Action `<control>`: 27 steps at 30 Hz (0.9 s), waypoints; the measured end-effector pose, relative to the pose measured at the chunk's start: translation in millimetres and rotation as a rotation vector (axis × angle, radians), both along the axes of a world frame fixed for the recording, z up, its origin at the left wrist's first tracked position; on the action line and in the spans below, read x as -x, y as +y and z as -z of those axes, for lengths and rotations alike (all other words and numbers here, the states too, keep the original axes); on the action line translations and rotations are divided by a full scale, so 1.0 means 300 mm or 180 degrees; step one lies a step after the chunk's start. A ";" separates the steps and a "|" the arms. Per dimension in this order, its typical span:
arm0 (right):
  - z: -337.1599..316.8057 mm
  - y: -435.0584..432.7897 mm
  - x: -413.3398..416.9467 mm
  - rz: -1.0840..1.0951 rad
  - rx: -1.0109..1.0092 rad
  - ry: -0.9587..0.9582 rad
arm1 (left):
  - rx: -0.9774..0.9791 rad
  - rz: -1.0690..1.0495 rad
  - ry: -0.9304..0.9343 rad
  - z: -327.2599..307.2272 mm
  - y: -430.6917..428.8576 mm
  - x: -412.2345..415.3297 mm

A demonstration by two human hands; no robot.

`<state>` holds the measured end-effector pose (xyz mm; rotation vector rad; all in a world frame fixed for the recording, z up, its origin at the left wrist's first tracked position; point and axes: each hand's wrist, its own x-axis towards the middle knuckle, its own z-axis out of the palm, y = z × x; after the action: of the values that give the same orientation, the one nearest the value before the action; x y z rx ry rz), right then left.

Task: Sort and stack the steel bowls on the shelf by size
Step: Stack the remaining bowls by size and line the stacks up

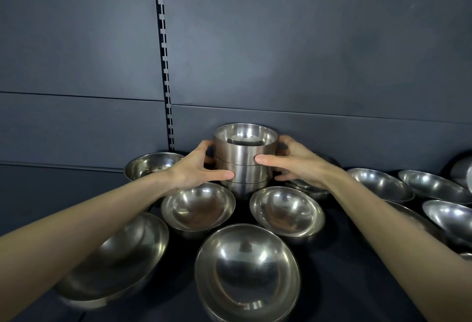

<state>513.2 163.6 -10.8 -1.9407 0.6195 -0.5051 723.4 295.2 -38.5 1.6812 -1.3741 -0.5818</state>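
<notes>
Steel fills your head view. A stack (245, 166) of three straight-sided bowls, nested one in another, stands upright at the back of the dark shelf (352, 265). It is close to the grey back panel (281, 41) and just right of the slotted upright (163, 53).

Your left hand (196, 166) grips the stack from the left. The thumb lies across the front of the middle bowl and the fingers curl round the far side. Your right hand (293, 163) grips it from the right, thumb pressed on the lower wall of the top bowl, fingers wrapped behind (their tips are hidden by the steel). You cannot tell whether the bottom bowl rests on the shelf or is held just clear of it.

Two rounded bowls sit open side up just in front of the stack: the centre-left bowl (198, 207) and the centre-right bowl (287, 212). Nearer you stands the front bowl (246, 273). The large bowl (115, 263) lies under your left forearm. Behind your left wrist is the back-left bowl (150, 164). More shallow bowls (380, 184) spread along the right of the shelf, beyond your right forearm.
</notes>
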 end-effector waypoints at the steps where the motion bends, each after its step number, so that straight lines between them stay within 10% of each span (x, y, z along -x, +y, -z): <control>1: 0.002 -0.001 -0.001 -0.0018 -0.0025 -0.0015 | -0.0018 0.0018 -0.0011 -0.003 0.001 0.001; 27: -0.138 0.271 -0.317 0.0120 0.0339 -0.0725 | 0.0816 -0.0114 0.0051 -0.160 0.292 -0.284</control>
<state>608.3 244.7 30.6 -1.9384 0.4919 -0.7844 808.7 382.6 9.7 1.4880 -1.3432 -0.3798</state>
